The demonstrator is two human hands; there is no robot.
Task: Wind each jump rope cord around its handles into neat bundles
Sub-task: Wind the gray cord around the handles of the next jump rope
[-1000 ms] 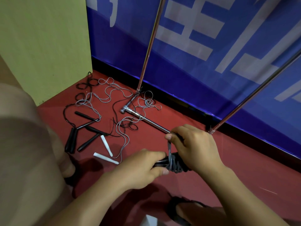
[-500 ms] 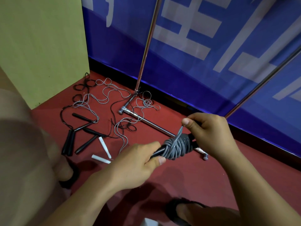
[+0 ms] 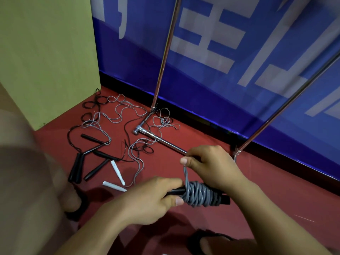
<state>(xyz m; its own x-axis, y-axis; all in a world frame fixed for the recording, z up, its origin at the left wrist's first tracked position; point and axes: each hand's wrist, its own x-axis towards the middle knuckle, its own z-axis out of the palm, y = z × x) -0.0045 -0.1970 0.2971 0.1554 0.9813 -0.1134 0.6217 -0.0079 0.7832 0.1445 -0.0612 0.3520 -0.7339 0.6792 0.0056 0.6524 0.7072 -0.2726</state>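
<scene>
Item in hand: one jump rope, black handles, grey cord wound round them in a thick, nearly finished coil. My left hand grips the bare handle ends, thumb against the near edge of the coil. My right hand pinches the cord's short free end just above the bundle, the strand running taut and nearly upright into the wraps. The far handle tips poke out beyond the coil, below my right wrist.

Status: this bundle wants only its tail tucked or given a last turn, by my judgement.

Outstanding, on the red floor to my left, well apart from both hands: loose black handles, two white handles, tangled grey cord and black cord, some looped round the metal stand foot. None wound yet; I cannot count the ropes.
</scene>
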